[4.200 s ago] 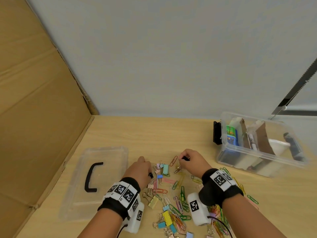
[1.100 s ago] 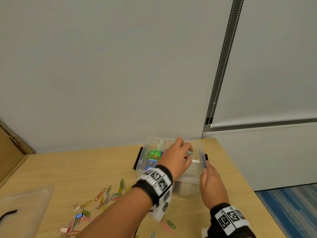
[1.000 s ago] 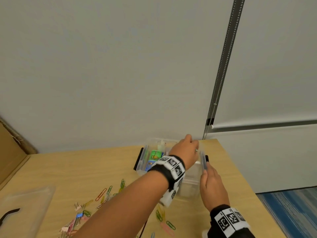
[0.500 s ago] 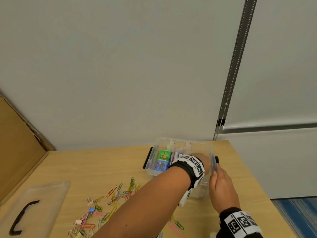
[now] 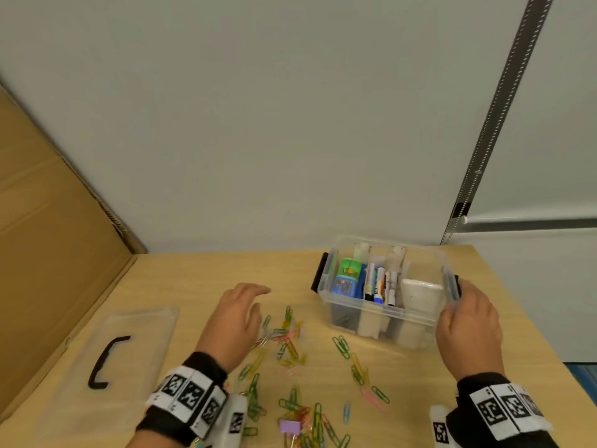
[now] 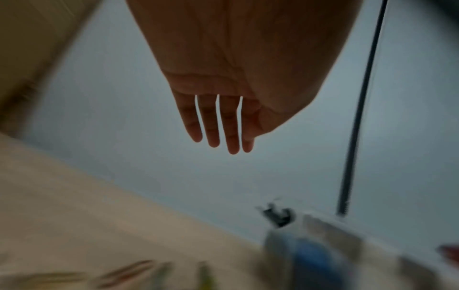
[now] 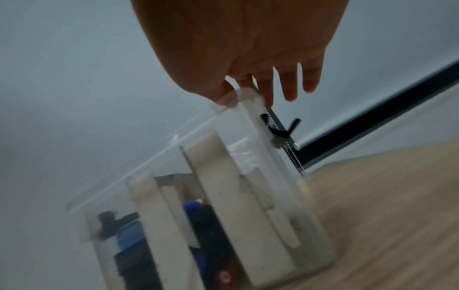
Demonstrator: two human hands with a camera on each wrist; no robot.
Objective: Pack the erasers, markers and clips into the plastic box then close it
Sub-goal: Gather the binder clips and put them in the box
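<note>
My left hand [image 5: 237, 318], back from the plastic box [image 5: 384, 313], hovers slack and empty over the clips [image 5: 287, 347] on the surface; my right hand [image 5: 468, 324] still pinches the box's rim. More clips remain.

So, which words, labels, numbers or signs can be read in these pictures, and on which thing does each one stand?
No text can be read.
Green and blue pack in the plastic box: print too blurred.
Markers: label print too small.
Left wristband and right wristband: black and white square code patterns, no legible words.
</note>
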